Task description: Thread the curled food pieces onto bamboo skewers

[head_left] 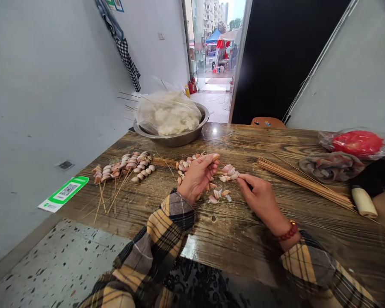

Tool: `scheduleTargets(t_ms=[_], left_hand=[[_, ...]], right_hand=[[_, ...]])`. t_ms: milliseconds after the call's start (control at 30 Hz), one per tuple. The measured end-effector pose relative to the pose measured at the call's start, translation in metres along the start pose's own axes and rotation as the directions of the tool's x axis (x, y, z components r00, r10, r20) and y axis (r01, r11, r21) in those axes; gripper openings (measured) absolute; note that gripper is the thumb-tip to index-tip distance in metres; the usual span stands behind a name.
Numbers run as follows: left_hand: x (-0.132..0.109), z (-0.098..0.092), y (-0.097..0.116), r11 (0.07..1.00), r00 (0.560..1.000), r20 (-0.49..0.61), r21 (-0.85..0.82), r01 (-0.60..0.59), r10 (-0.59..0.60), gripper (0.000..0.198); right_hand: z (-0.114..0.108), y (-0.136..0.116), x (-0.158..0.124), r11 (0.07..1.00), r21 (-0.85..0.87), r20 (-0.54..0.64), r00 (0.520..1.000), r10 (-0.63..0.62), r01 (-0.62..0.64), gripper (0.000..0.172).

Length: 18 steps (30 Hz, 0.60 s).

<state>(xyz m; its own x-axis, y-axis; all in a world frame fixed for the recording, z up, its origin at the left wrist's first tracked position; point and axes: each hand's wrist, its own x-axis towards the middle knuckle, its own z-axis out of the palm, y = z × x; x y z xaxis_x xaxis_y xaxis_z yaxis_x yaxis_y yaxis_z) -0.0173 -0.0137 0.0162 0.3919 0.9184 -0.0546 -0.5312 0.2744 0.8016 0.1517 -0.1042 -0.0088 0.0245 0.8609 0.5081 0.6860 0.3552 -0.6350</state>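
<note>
My left hand (197,176) pinches a garlic clove (216,158) between thumb and fingertips, above the table. My right hand (259,196) grips a skewer with several threaded garlic cloves (231,172); its bare tip points toward the left hand's clove. Much of this skewer is hidden by the fingers. A pile of loose garlic cloves (183,164) lies behind my left hand, partly covered by it. More loose cloves (213,199) are scattered just below the two hands. Off to the left, several skewers full of garlic cloves (128,164) rest side by side, their bare sticks toward me.
On the wooden table (224,239) lies a bundle of bare skewers (304,183) at the right, near a grey cloth (332,167) and a red bagged item (357,143). A metal basin (176,140) holding a plastic bag stands at the back. A QR-code card (64,193) sits at the left edge.
</note>
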Motion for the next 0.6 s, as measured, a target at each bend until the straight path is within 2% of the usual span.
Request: scheduleTargets(t_ms=[200,600], left_hand=[[-0.0008,0.0025,0.0018,1.000,1.000,-0.030,-0.028,-0.003,0.002,0.019],[-0.0025,0.0048,0.0035,0.999,0.999,-0.034,-0.045,-0.009,0.008,0.016]], right_hand=[[0.0007,0.0003,-0.0008,1.000,-0.011,0.004,1.000,-0.014,0.014,0.023],[0.0015,-0.0020,-0.0011,0.999,-0.008,0.062,0.997,0.042,-0.042,0.025]])
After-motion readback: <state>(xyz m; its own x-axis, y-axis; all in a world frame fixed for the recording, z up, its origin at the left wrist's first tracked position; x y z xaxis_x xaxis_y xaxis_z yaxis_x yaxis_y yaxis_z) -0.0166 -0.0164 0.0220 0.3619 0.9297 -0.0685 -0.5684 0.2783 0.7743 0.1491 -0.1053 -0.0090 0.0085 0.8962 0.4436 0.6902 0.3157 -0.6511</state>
